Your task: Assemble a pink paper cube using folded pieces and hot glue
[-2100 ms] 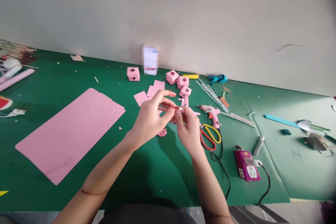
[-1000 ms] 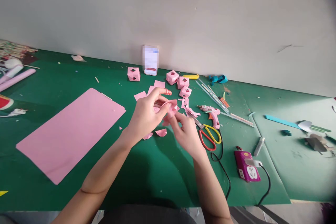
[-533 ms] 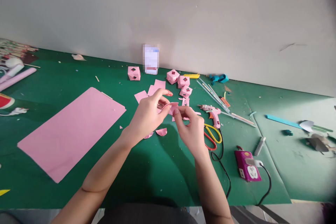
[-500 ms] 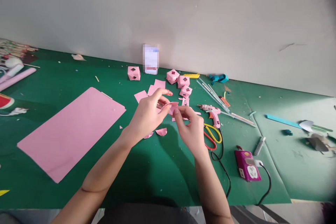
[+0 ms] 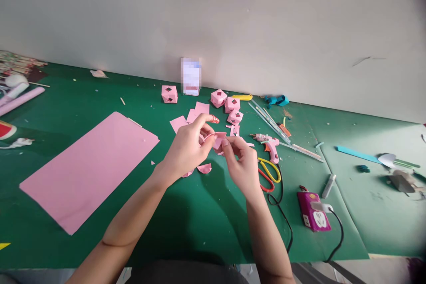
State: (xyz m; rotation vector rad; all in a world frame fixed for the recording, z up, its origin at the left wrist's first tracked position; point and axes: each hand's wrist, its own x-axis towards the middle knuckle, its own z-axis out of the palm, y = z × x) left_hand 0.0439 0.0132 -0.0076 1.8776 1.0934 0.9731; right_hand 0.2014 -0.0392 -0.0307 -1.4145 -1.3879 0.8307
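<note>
Between my hands is a small piece of pink paper [image 5: 218,140], partly covered by fingers and held above the green table. My left hand [image 5: 191,144] pinches its left side, with a red wrap on one fingertip. The right side is pinched by the thumb and fingers of my right hand [image 5: 242,162]. Beneath the hands lie pink paper squares [image 5: 201,108], a curved pink scrap [image 5: 204,168] and narrow pink strips, some of them hidden. Several folded pink paper shapes with diamond holes, one of them a boxy shape [image 5: 169,94], stand behind the hands.
A pink glue gun [image 5: 273,148] and scissors [image 5: 273,169] with red and yellow handles lie right of my right hand. A purple power adapter [image 5: 313,213] with cords sits nearer. Left is a large pink sheet [image 5: 93,168]; a phone [image 5: 191,77] leans on the wall.
Both hands keep their pinch on the pink paper, which has shifted and tilted only slightly. The view has moved a little; everything on the table stays put.
</note>
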